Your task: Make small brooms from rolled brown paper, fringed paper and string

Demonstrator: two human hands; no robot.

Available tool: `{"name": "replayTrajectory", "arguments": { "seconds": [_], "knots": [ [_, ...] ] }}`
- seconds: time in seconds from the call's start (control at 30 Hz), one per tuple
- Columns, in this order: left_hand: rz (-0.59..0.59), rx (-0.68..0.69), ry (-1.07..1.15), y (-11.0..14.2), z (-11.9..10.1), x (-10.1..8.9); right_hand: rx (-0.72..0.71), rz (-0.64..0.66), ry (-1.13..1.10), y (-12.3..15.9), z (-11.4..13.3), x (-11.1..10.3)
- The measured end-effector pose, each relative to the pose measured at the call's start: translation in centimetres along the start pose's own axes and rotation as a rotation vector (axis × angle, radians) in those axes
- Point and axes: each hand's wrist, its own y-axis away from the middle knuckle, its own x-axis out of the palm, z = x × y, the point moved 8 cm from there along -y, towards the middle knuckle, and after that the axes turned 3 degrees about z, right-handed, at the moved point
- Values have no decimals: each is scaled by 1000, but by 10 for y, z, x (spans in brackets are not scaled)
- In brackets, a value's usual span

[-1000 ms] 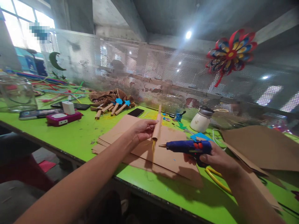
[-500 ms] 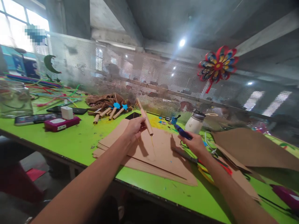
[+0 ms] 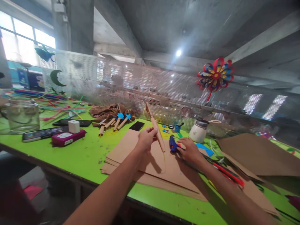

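My left hand [image 3: 146,139] pinches a rolled brown paper tube [image 3: 159,137], which tilts above a stack of brown paper sheets [image 3: 122,150]. A thin yellow string hangs from its lower end, and a folded paper piece shows at its top. To the right, a blue hot glue gun [image 3: 172,144] rests at the stack's far right part. My right hand [image 3: 191,151] is beside it with fingers apart, thumb close to its body; whether they touch is hard to tell. Past my left hand lie several finished paper fans with rolled handles [image 3: 109,123] and blue stars.
At left are a glass jar [image 3: 22,115], phones and a purple power bank [image 3: 67,137] with a white charger. A white flask [image 3: 198,130], red-handled scissors [image 3: 231,175] and a large brown sheet [image 3: 260,153] lie to the right. A mesh screen [image 3: 154,84] stands behind.
My right hand has carried the glue gun away from the tube's lower end, set it down on the paper and loosened its fingers. My left hand has tilted the tube over, still holding it.
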Motion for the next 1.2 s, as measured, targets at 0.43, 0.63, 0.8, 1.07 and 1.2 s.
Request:
{"name": "replayTrajectory", "arguments": {
  "seconds": [0.43, 0.63, 0.8, 1.07, 1.2],
  "knots": [
    [56, 56, -58, 9, 8, 11, -66, -221, 108, 14, 108, -21],
    [38, 46, -19, 12, 10, 13, -12, -233, 192, 16, 108, -21],
    [-5, 30, 35, 15, 16, 12, 8, -192, 230, 15, 108, -17],
    [-25, 23, -5, 20, 17, 12, 1, -155, 176, 16, 102, -8],
    [-15, -15, 2, 21, 17, 13, 15, -139, 175, 18, 101, -6]
  ]
}}
